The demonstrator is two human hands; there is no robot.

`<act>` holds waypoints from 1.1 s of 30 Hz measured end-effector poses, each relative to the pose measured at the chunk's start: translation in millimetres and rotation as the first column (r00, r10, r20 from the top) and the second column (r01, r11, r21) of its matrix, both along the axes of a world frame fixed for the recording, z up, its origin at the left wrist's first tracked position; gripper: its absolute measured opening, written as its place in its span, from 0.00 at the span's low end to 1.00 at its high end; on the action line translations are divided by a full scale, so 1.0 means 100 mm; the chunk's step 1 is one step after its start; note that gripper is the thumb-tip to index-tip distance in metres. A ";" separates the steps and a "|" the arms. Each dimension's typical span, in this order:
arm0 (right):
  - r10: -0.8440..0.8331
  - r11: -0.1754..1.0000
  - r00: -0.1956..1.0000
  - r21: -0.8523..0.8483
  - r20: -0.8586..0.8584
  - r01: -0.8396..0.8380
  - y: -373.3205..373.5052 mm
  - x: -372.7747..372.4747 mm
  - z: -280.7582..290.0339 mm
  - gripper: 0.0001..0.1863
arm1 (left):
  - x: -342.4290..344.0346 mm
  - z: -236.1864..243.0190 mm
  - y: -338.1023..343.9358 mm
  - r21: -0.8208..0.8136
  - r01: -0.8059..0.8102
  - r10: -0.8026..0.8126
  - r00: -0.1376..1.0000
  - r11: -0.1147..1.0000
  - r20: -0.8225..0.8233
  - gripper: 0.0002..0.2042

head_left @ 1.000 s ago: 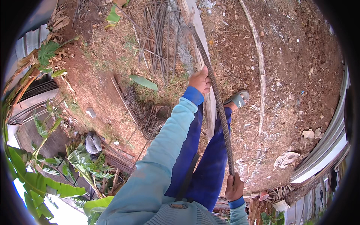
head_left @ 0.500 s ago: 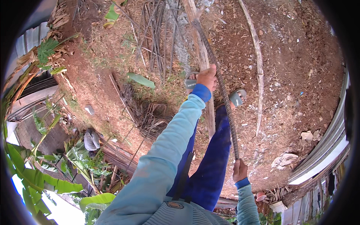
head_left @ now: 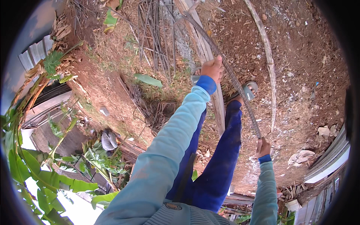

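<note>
A ribbed steel bar (head_left: 236, 84) runs at a slant from the top middle down to the right, bowed slightly. My right hand (head_left: 263, 147) is closed round its lower end, out beside my right leg. My left hand (head_left: 212, 69) grips a long, weathered wooden beam (head_left: 218, 108), which lies lengthwise between my legs. The bar passes close to the left fingertips; whether they touch it is hidden. At the far end, the bar crosses the beam beside a small forked piece (head_left: 193, 6) that I cannot make out clearly.
Several thin metal rods (head_left: 153, 33) lie beyond my left hand, with tangled rusty wire (head_left: 161, 116) nearer. A rough pole (head_left: 270, 62) lies right of the bar. Sandalled feet (head_left: 250, 90) flank the beam. Banana leaves (head_left: 56, 183) grow at left; corrugated sheets (head_left: 330, 157) edge the right.
My right hand has swung rightward and away from me with the bar's lower end, so the bar slants more. My left hand keeps its hold on the beam. The whole view has shifted slightly.
</note>
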State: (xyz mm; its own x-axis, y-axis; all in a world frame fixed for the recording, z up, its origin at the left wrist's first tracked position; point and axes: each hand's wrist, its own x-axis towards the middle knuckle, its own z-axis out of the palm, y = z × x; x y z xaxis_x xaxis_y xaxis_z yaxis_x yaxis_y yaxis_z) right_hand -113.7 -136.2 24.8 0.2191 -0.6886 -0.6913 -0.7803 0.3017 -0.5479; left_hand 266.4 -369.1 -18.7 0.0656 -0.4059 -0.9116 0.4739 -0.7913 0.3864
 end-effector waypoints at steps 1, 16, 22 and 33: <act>0.025 0.999 0.999 -0.040 -0.022 -0.026 -0.11 -0.06 -0.06 0.25 | -0.01 -0.05 0.00 -0.003 0.011 -0.011 1.000 1.000 0.004 0.19; 0.035 0.978 0.991 -0.201 -0.129 -0.061 0.06 -0.07 -1.06 0.21 | 1.31 0.13 -0.70 -0.204 -0.070 0.131 0.944 0.976 0.304 0.22; -0.028 0.992 0.994 -0.127 -0.104 0.015 0.15 0.03 -1.49 0.23 | 1.67 0.15 -1.53 0.007 0.080 -0.080 0.988 0.997 0.130 0.18; -0.118 0.990 0.993 0.073 0.005 0.118 0.14 0.33 -1.85 0.29 | 1.73 0.14 -1.80 0.343 0.287 -0.367 0.909 0.894 0.198 0.06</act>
